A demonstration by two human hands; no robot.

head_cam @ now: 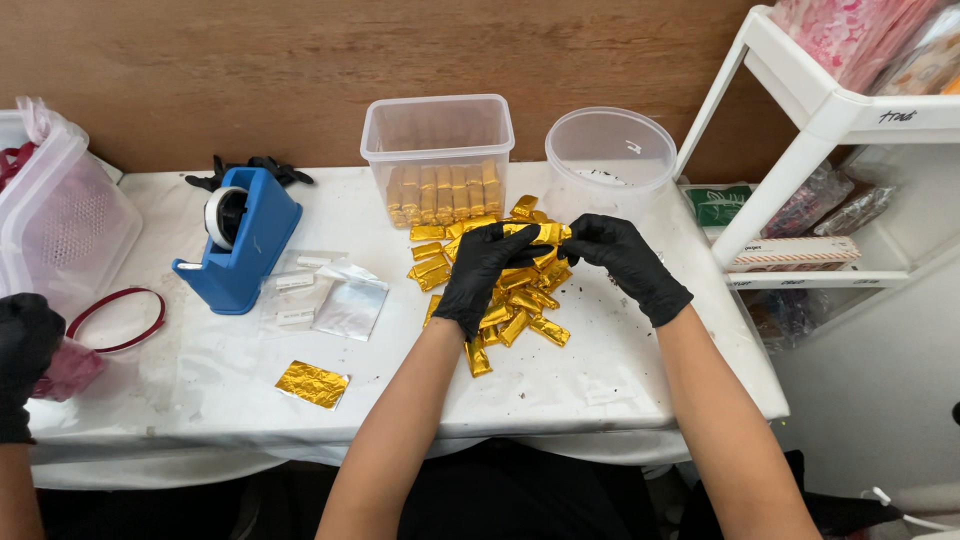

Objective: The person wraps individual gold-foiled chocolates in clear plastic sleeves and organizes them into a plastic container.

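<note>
in the head view, both hands wear black gloves and meet at the centre of the frame, above a pile of small bars wrapped in gold foil (pixel 510 290) on the white table cover (pixel 600 370). the left hand (pixel 482 272) and the right hand (pixel 625 260) pinch together 1 gold foil bar (pixel 545 233) between their fingertips, each closed on 1 end, probably to fold or press the foil tight. the bar is held just over the top of the pile, near the containers, so it seems easy to move it there.

behind the pile, at upper centre, a clear square plastic box (pixel 437 135) holds a row of gold bars standing upright at its bottom. beside it on the right, a clear round plastic tub (pixel 610 150) looks almost empty.

on the left stands a blue tape dispenser (pixel 243 245), with small clear plastic bags (pixel 335 298) next to it. a flat loose sheet of gold foil (pixel 312 384) lies at lower left. at the left edge, another person's black-gloved hand (pixel 22 350) is seen.
</note>
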